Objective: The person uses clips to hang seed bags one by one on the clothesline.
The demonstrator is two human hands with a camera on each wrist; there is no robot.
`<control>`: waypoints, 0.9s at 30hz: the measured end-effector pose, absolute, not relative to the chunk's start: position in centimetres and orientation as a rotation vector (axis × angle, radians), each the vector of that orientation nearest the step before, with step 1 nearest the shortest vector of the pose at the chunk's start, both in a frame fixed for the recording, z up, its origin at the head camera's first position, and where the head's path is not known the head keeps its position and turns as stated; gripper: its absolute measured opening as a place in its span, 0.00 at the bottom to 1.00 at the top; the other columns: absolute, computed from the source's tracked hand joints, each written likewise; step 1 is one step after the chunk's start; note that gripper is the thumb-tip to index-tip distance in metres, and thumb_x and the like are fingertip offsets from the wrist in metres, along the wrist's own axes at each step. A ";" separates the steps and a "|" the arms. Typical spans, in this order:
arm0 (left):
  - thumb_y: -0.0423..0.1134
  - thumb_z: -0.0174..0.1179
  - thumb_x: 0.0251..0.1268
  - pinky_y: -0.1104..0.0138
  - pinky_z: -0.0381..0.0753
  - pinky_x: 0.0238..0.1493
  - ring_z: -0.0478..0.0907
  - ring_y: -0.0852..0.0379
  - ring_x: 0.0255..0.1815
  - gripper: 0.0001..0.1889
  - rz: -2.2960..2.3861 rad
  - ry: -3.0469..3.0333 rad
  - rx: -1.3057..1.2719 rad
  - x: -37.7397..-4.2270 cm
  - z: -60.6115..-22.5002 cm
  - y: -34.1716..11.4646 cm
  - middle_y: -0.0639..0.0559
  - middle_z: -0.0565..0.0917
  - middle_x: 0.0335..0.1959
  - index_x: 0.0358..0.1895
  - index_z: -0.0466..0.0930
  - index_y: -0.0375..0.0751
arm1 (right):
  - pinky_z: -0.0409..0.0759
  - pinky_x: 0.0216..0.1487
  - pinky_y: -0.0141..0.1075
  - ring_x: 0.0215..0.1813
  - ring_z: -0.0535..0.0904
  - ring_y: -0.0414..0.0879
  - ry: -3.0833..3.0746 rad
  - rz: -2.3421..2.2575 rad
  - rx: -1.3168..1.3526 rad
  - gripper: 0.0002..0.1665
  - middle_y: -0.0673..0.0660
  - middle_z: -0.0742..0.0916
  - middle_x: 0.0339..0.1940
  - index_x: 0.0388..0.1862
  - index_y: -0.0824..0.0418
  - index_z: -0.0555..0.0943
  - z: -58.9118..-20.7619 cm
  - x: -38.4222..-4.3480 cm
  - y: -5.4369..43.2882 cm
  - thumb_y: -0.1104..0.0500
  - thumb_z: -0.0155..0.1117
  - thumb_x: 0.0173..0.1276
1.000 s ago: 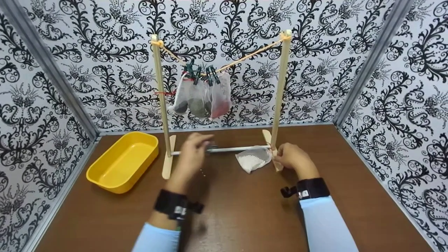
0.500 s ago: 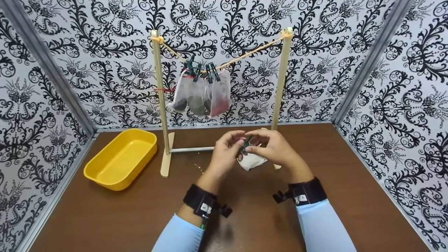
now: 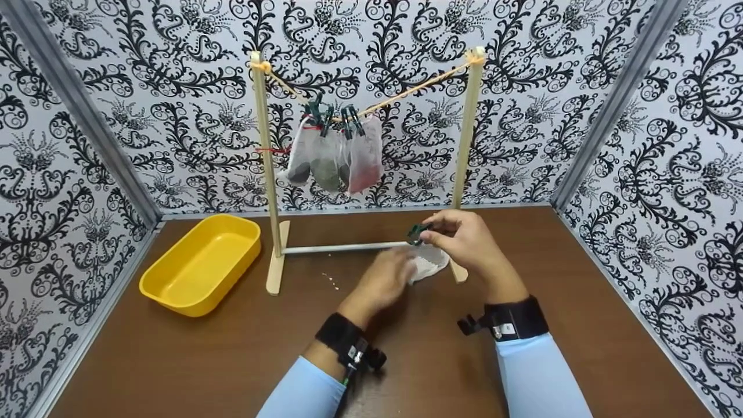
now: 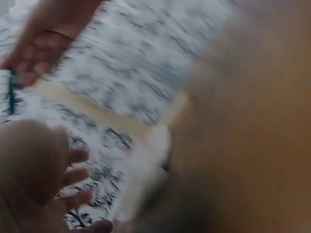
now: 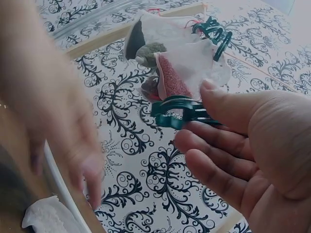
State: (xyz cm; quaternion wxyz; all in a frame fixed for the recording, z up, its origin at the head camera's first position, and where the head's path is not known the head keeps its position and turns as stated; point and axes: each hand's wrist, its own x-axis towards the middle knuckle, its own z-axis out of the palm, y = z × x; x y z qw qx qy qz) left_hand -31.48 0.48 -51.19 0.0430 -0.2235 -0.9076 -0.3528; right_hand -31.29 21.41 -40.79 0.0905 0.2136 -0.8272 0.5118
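My right hand (image 3: pixel 470 238) pinches a dark green clothespin (image 5: pixel 170 111) between thumb and fingers, above the table near the rack's right post. In the right wrist view its rounded end points away from the palm. My left hand (image 3: pixel 386 276), blurred, is low over the table with loosely spread fingers and nothing in them. Right beside its fingertips lies a white mesh pouch (image 3: pixel 426 266) of white grains, partly covered by that hand in the head view. Several filled mesh pouches (image 3: pixel 364 162) hang from the cord (image 3: pixel 418 90) by green clothespins (image 3: pixel 352 121).
The wooden rack's left post (image 3: pixel 266 157) and right post (image 3: pixel 467 139) hold the cord; a white rod (image 3: pixel 342 248) joins their feet. A yellow tray (image 3: pixel 203 264) stands at the left. A few white crumbs (image 3: pixel 331 281) lie on the brown table (image 3: pixel 232 360). Patterned walls enclose the back and sides.
My left hand moved right to meet my right hand at the clothespin, then dropped toward the white pouch. My right hand rose from beside the pouch and now holds the clothespin alone.
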 end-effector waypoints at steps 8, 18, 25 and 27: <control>0.59 0.57 0.89 0.34 0.78 0.75 0.80 0.45 0.78 0.21 -0.454 -2.989 -0.626 -30.1 -52.0 1.2 0.50 0.88 0.73 0.59 0.91 0.48 | 0.93 0.43 0.29 0.37 0.93 0.41 -2.334 1.603 0.451 0.13 0.68 0.96 0.43 0.47 0.70 0.93 -41.1 -31.6 21.7 0.66 0.86 0.67; 0.53 0.80 0.69 0.39 0.84 0.63 0.86 0.41 0.63 0.22 -0.279 -2.967 -0.248 -30.6 -51.3 -1.0 0.43 0.91 0.56 0.57 0.93 0.43 | 0.95 0.44 0.32 0.35 0.94 0.38 -2.308 1.684 0.424 0.08 0.68 0.96 0.43 0.45 0.74 0.91 -41.0 -32.1 21.9 0.69 0.80 0.73; 0.31 0.75 0.64 0.33 0.82 0.65 0.82 0.36 0.72 0.33 -0.479 -3.030 -0.276 -30.8 -50.5 -2.9 0.39 0.87 0.66 0.74 0.81 0.48 | 0.96 0.40 0.38 0.33 0.95 0.47 -2.294 1.695 0.428 0.07 0.69 0.96 0.39 0.45 0.76 0.91 -41.2 -32.3 22.1 0.69 0.77 0.76; 0.32 0.77 0.61 0.32 0.79 0.67 0.82 0.36 0.72 0.36 -0.507 -3.062 -0.248 -31.0 -50.2 -3.4 0.38 0.87 0.67 0.75 0.81 0.47 | 0.96 0.39 0.39 0.32 0.94 0.44 -2.294 1.690 0.439 0.07 0.70 0.96 0.38 0.44 0.76 0.90 -41.2 -32.4 22.1 0.69 0.77 0.76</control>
